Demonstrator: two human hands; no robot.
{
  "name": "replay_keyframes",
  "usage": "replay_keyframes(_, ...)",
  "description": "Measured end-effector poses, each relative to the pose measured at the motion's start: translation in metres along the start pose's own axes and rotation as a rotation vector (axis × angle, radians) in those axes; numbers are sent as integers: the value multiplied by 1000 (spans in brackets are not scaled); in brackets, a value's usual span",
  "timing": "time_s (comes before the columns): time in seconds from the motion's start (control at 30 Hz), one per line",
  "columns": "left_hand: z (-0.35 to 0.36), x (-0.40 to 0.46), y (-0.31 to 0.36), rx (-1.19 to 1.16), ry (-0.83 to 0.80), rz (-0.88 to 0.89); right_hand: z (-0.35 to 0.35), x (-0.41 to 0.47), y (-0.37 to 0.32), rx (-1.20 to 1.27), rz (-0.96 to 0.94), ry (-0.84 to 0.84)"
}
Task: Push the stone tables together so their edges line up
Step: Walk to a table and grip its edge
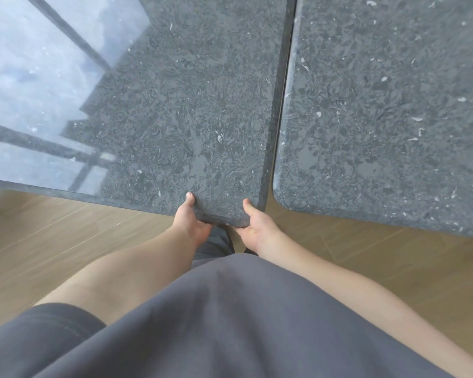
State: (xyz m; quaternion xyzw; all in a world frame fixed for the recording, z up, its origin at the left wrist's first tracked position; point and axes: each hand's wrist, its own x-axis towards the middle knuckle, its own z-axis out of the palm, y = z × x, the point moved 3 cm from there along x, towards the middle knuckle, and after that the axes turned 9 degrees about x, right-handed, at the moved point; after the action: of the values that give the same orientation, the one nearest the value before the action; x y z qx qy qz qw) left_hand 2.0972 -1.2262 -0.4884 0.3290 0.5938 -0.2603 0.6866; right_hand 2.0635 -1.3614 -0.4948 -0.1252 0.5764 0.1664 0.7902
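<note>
Nearly there: we have the two stone counters side by side, a narrow dark gap between them
We hold the left counter at its near right corner, which juts toward us; the right counter lies just beside it, the gap running the whole visible length and looking a little wider at the near end. Our left hand grips the near edge, thumb on top and fingers hidden beneath; our right hand clasps the same corner likewise. The near edges do not meet in one line, so we judge the closing and squaring still left. Below lie the wooden floor and our grey shirt
</note>
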Motion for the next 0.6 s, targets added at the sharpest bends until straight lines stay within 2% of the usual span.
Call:
replay_keyframes(0.3,8,3,-4,22,22,41,-2,-3,-13,-27,32,-6)
replay_keyframes(0.6,8,3,-2,-17,24,-18,-5,-1,-21,-102,75,-18)
